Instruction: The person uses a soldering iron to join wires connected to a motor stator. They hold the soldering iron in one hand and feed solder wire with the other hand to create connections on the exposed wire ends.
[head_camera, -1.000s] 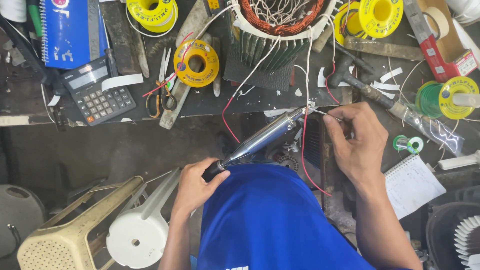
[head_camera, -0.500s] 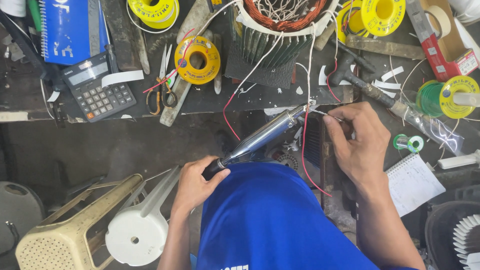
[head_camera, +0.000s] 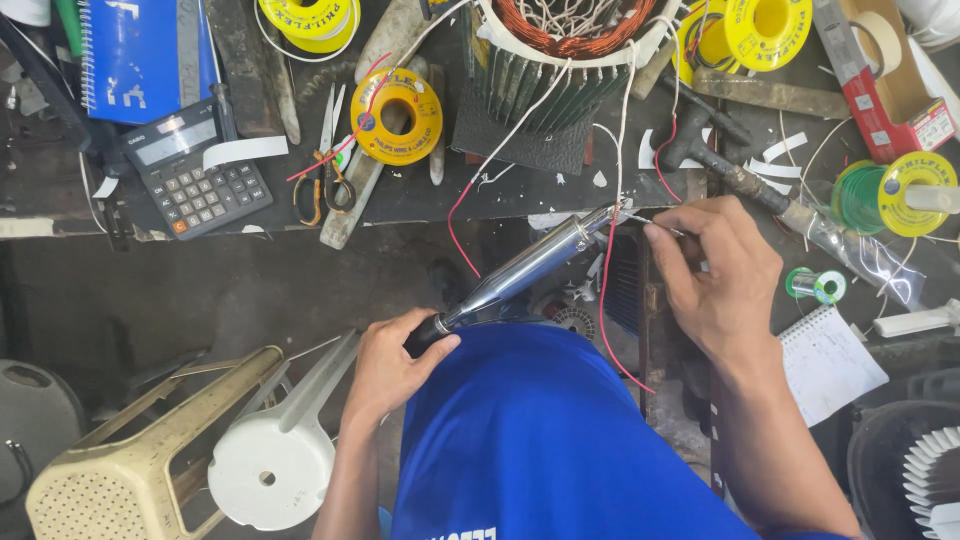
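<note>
Left hand (head_camera: 392, 362) is clenching the dark handle end of a long silver soldering iron (head_camera: 527, 268), the barrel slanting up and away toward the motor stator (head_camera: 570, 45). The iron's tip is sitting just below the stator, at the counter (head_camera: 420, 200) edge, where white leads are hanging down from the copper winding.

Right hand (head_camera: 718, 275) is pinching a thin wire (head_camera: 640, 218) between thumb and fingertips, holding it right at the iron's tip; whether tip and wire are actually touching is too small to tell. A red lead (head_camera: 608, 300) is trailing from the stator down past the tip and curving beneath the right hand.

Left of the stator, a yellow wire spool (head_camera: 396, 116) is lying flat on the counter, with scissors (head_camera: 323, 170) just beside it. Further left of the stator, a black calculator (head_camera: 195, 170) is sitting below a blue notebook (head_camera: 140, 55). Right of the stator, more yellow spools (head_camera: 765, 25) are lying near a dark hammer (head_camera: 730, 165), and a green-and-yellow spool (head_camera: 895, 195) is lying well out to the right. A small spiral notepad (head_camera: 830, 365) is lying below that, beside the right forearm.

Well below and left of the stator, a beige plastic stool (head_camera: 120, 470) and a white fan base (head_camera: 270, 465) are sitting on the floor.
</note>
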